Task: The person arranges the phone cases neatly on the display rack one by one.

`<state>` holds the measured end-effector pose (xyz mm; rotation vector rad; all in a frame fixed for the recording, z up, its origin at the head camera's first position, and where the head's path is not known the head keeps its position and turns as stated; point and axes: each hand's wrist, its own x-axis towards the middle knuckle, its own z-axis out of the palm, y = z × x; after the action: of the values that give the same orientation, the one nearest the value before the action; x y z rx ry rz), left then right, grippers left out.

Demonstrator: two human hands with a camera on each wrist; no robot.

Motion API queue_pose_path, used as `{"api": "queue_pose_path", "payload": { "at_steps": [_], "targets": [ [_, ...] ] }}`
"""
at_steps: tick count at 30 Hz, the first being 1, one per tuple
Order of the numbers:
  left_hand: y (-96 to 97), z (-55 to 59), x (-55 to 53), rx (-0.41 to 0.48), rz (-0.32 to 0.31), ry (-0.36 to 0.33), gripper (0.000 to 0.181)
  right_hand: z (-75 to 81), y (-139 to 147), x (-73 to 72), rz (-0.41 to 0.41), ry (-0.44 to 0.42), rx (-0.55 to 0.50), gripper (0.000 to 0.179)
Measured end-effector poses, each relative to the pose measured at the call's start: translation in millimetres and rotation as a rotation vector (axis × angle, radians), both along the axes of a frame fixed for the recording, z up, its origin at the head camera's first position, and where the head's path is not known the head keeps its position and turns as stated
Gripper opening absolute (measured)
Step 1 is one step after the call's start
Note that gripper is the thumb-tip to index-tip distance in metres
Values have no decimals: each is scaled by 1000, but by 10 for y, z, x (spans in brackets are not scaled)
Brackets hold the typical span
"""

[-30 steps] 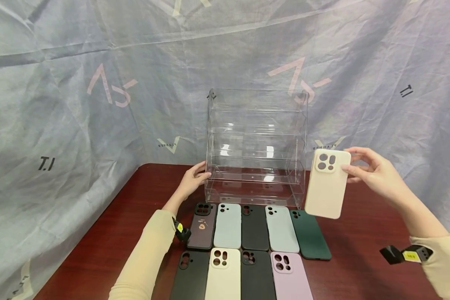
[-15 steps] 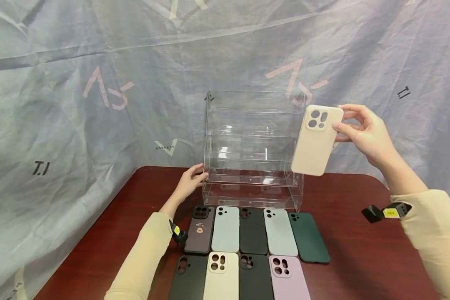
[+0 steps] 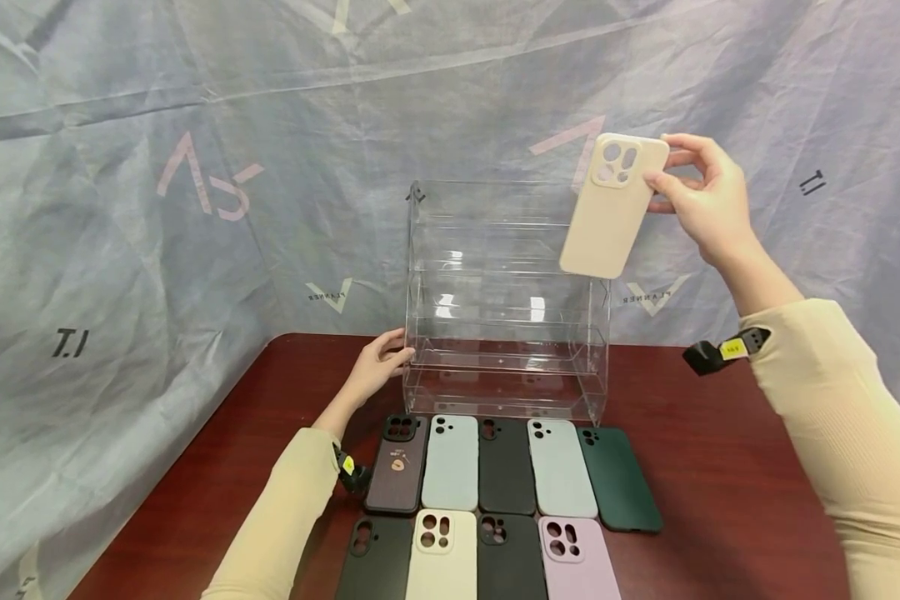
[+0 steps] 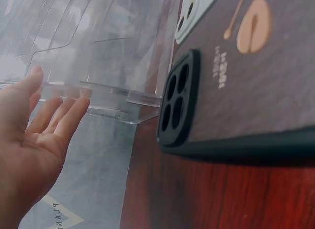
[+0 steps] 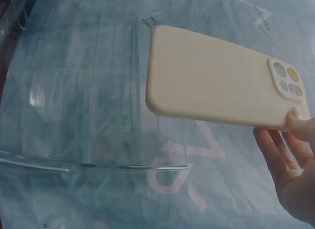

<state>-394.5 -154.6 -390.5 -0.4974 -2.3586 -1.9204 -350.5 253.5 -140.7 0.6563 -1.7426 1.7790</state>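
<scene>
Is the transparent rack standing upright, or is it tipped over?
Upright: the transparent rack stands on the red-brown table, its tiers rising one above another.

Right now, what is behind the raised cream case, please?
The clear rack and grey backdrop; in the head view, the cream case covers the rack's upper right corner.

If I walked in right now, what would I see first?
Probably the cream phone case, which the right hand holds up at the upper right of the clear rack. The left hand touches the rack's left side. In front, nine more cases lie in two rows on the red table.
</scene>
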Motion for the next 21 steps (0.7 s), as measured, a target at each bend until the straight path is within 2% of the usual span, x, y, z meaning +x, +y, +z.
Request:
{"api": "queue_pose_path", "payload": {
  "at_steps": [10, 21],
  "targets": [
    [-31, -40, 78, -36, -5, -9, 59, 272, -206, -209, -59, 3, -55, 39],
    [-88, -73, 193, -32, -34, -4, 61, 408, -446, -430, -192, -29, -63, 36]
  ]
}}
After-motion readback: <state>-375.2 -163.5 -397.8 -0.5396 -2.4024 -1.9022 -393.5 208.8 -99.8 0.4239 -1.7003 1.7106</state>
